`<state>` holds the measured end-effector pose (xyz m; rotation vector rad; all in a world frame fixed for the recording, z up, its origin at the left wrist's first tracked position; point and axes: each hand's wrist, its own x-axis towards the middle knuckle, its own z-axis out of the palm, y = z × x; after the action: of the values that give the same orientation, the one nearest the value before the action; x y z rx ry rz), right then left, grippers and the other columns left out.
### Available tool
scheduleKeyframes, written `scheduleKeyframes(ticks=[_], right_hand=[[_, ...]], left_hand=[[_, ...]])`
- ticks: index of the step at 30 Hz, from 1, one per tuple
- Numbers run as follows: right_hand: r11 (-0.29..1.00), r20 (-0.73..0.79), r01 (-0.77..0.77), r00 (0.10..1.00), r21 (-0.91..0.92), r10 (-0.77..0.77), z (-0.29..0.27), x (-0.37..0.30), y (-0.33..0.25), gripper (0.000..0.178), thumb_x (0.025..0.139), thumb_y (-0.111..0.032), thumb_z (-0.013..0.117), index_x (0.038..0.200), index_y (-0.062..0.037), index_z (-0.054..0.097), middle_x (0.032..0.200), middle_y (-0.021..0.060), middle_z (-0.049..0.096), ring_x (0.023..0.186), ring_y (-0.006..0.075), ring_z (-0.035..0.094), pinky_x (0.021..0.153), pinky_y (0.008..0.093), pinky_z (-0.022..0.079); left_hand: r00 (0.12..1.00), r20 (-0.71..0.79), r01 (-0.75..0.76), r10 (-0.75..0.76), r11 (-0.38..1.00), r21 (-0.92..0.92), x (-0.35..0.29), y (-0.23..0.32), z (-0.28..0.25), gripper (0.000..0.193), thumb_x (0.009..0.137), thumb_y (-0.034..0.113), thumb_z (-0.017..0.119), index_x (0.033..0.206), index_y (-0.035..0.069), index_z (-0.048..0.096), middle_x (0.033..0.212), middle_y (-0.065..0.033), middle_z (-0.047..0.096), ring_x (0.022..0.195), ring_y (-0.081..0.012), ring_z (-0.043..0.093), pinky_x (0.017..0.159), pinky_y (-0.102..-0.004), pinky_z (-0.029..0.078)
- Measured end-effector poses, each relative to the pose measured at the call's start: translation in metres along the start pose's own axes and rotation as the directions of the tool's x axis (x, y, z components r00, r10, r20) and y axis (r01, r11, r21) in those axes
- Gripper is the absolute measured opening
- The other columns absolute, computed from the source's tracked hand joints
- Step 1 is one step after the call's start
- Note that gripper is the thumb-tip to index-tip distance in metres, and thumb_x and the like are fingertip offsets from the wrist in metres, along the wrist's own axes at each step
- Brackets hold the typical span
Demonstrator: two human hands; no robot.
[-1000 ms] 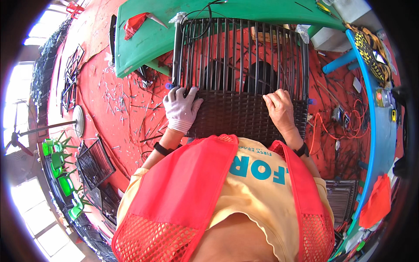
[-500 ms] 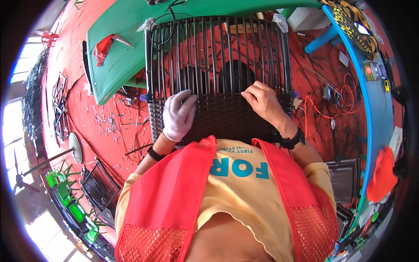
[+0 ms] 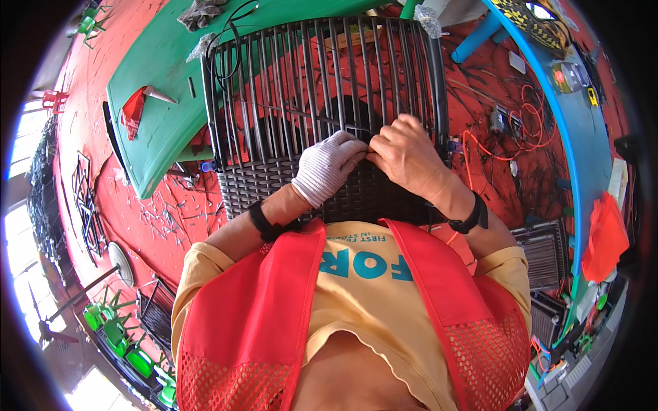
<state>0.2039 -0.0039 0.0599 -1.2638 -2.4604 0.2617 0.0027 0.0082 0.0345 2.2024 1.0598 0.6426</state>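
A dark brown wicker panel point(image 3: 253, 186) lies in front of me, its near part woven tight and its far part bare upright rods. A thin weaving strip point(image 3: 348, 126) runs slantwise through the rods toward my hands. My left hand point(image 3: 329, 168), in a pale knitted glove, is closed with its fingertips on the strip at the woven edge. Bare and touching the left fingertips, my right hand point(image 3: 409, 157) pinches at the same spot, right of the panel's middle. The fingers hide the strip's end there.
A green table point(image 3: 154, 127) supports the panel's far end; a red cloth point(image 3: 134, 113) and a dark glove point(image 3: 200, 12) lie on it. Coiled strip point(image 3: 233, 48) hangs at the panel's far left corner. At right stand a blue table point(image 3: 574, 123) and an orange cord point(image 3: 473, 161) on the littered red floor.
My left hand has moved right along the woven edge to meet my right hand, and its fingers have closed on the strip. My right hand has shifted slightly. The view has tilted a little.
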Motion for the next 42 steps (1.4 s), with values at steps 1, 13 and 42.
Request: scheduleKeyframes(ticks=[1, 13, 42], right_hand=[[0.993, 0.002, 0.013, 1.0, -0.113, -0.013, -0.003, -0.003, 0.003, 0.018, 0.074, -0.023, 0.075, 0.076, -0.0089, 0.064, 0.076, 0.0055, 0.06, 0.082, 0.023, 0.058, 0.085, 0.0387, 0.041], [0.827, -0.137, -0.119, 0.989, -0.55, 0.051, -0.175, -0.006, 0.157, 0.011, 0.082, -0.022, 0.065, 0.086, -0.0119, 0.066, 0.068, 0.0046, 0.061, 0.07, 0.025, 0.062, 0.066, 0.0375, 0.047], [0.478, -0.016, -0.682, 0.566, 0.554, 0.824, 0.047, -0.061, 0.045, 0.045, 0.09, -0.038, 0.064, 0.107, 0.0034, 0.06, 0.09, 0.0092, 0.064, 0.08, 0.0136, 0.056, 0.073, 0.0281, 0.045]], left_hand=[[1.0, 0.017, 0.01, -0.01, 1.0, -0.004, 0.001, 0.001, 0.001, 0.015, 0.084, 0.016, 0.067, 0.096, 0.008, 0.067, 0.088, -0.0089, 0.061, 0.073, -0.0297, 0.063, 0.064, -0.0366, 0.051], [0.981, -0.17, 0.075, -0.089, 0.993, -0.086, -0.012, -0.01, 0.011, 0.009, 0.08, 0.015, 0.071, 0.086, 0.009, 0.069, 0.073, -0.007, 0.056, 0.061, -0.026, 0.06, 0.055, -0.0329, 0.047], [0.872, -0.413, 0.124, -0.262, 0.936, -0.331, -0.031, -0.021, 0.004, 0.008, 0.081, 0.002, 0.07, 0.088, -0.001, 0.069, 0.071, -0.006, 0.06, 0.061, -0.0123, 0.056, 0.057, -0.0249, 0.044]])
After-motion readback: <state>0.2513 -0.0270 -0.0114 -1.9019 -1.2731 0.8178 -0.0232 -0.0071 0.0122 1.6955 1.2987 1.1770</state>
